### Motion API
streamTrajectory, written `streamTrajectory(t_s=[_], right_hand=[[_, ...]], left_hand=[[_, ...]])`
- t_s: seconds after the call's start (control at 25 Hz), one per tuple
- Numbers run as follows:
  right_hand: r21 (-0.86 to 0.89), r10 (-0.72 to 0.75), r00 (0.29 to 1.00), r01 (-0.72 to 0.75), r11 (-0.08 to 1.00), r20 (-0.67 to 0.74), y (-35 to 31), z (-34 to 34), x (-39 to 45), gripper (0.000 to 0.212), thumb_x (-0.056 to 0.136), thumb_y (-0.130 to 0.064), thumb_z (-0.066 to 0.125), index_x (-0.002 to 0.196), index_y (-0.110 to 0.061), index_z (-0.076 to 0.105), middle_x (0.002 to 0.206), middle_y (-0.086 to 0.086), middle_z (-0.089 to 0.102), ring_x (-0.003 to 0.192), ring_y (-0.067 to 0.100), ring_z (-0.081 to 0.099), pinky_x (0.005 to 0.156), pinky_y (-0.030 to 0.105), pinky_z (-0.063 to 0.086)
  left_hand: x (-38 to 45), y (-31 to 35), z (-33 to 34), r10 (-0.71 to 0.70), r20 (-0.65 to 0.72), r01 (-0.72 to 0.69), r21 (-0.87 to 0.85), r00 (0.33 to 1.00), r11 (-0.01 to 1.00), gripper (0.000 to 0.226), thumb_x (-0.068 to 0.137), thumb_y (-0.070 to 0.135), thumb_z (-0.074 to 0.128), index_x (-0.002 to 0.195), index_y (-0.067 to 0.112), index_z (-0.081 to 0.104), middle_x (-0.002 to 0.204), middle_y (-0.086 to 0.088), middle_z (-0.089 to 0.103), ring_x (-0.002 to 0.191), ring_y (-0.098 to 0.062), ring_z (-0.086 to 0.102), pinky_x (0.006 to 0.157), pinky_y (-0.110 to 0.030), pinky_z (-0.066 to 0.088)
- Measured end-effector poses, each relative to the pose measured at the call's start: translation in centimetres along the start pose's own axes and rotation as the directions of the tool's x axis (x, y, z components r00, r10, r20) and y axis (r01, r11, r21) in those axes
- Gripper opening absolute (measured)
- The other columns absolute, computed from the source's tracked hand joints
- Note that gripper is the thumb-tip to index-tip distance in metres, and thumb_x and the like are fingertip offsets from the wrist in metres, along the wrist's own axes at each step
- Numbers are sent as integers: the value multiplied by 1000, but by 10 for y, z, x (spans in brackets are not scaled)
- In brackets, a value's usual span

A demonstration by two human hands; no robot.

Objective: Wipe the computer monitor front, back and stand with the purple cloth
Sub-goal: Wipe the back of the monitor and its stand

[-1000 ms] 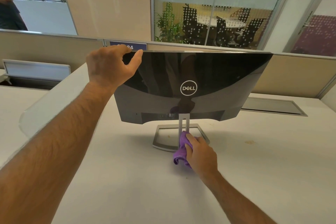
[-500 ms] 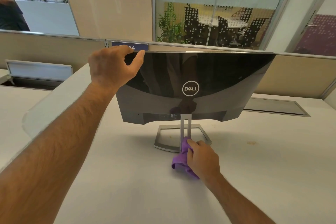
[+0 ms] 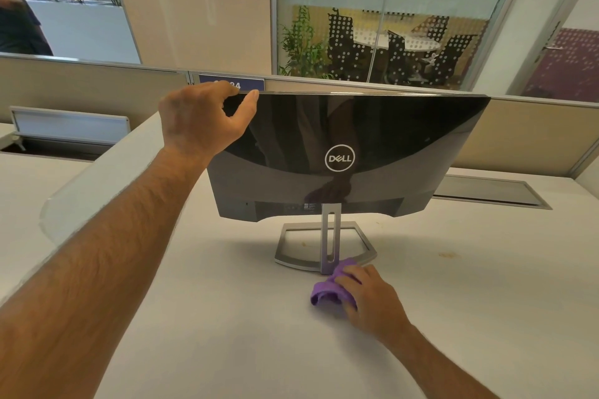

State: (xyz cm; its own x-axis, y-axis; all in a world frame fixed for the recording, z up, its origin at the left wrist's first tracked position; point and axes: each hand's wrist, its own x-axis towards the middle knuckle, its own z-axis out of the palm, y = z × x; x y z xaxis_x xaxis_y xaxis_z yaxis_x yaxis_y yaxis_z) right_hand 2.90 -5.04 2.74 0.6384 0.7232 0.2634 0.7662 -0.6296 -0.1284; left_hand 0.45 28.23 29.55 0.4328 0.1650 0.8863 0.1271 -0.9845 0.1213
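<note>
The computer monitor (image 3: 382,133) stands on the white desk with its glossy black back and logo facing me. My left hand (image 3: 202,120) grips its top left corner, thumb on the back and fingers over the top edge. Below it, a silver stand (image 3: 329,236) rises from a flat silver frame base. My right hand (image 3: 369,296) holds the bunched purple cloth (image 3: 327,290) against the desk at the near foot of the stand, fingers curled over the cloth.
A white desk (image 3: 227,317) spreads around the monitor, with a small brown stain (image 3: 449,255) to the right. A grey cable hatch (image 3: 489,193) lies behind on the right. A low partition (image 3: 81,87) runs along the back. A person stands at far left (image 3: 16,19).
My right hand has slid the purple cloth down the stand's upright to its foot and slightly toward me. My left hand has kept its hold on the monitor's corner.
</note>
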Motion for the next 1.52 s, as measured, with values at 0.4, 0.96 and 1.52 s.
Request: streamTrajectory(t_s=[0.4, 0.96, 1.52], right_hand=[[147, 497, 840, -475, 868, -219, -9, -36, 37, 46, 79, -37, 79, 114, -11, 63, 97, 6, 71, 72, 21, 63, 64, 26, 52], [18, 404, 900, -412, 911, 161, -33, -16, 44, 57, 98, -48, 48, 149, -27, 36, 111, -5, 63, 81, 11, 51, 70, 17, 40], [426, 472, 678, -728, 537, 564, -45, -32, 66, 42, 91, -33, 67, 127, -23, 49, 95, 1, 62, 77, 15, 66, 58, 17, 51]], left_hand=[[-1, 0, -1, 8, 10, -8, -3, 1000, 1000, 57, 93, 65, 46, 105, 17, 76, 91, -5, 77, 79, -23, 71, 69, -26, 48], [1, 0, 1, 3, 4, -3, -8, 1000, 1000, 57, 93, 64, 46, 102, 16, 76, 89, -5, 77, 76, -23, 71, 69, -26, 49], [-1, 0, 0, 19, 6, -19, -8, 1000, 1000, 57, 93, 63, 47, 103, 15, 76, 90, -6, 76, 77, -24, 71, 68, -28, 51]])
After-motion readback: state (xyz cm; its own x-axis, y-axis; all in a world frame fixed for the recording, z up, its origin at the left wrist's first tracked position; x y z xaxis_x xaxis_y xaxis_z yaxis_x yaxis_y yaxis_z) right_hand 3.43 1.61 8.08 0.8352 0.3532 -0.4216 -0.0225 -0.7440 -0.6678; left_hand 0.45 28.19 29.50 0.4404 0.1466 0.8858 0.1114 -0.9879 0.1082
